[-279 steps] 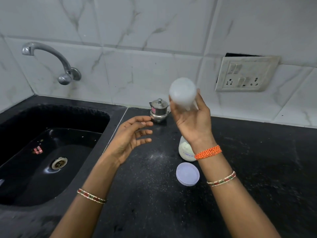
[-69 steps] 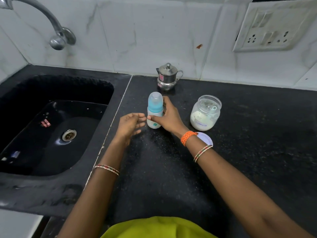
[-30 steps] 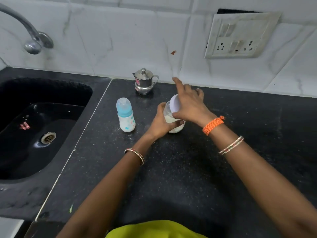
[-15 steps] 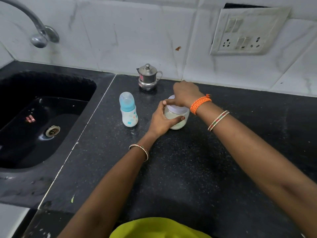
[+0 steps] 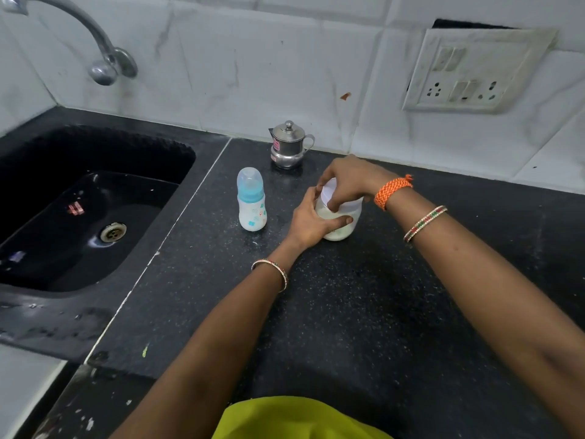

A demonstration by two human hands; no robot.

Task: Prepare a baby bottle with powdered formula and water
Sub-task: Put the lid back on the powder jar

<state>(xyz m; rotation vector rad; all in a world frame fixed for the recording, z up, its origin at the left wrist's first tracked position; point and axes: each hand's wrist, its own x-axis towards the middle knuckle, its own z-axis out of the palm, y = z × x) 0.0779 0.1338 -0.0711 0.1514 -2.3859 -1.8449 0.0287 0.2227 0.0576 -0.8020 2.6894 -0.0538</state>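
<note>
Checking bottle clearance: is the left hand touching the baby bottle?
Apart. The head view shows bare black counter between the baby bottle and the left hand, which grips the formula jar instead.

Jar point(image 5: 343, 228) mostly hidden behind both hands; lid point(image 5: 329, 190) largely covered by right-hand fingers point(image 5: 332, 202). Tap point(image 5: 79, 33) cut off at top-left edge. Bottle point(image 5: 251, 201) print too small to read.

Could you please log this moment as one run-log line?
left hand: grips formula jar | right hand: grips lid | baby bottle: capped, upright
</note>
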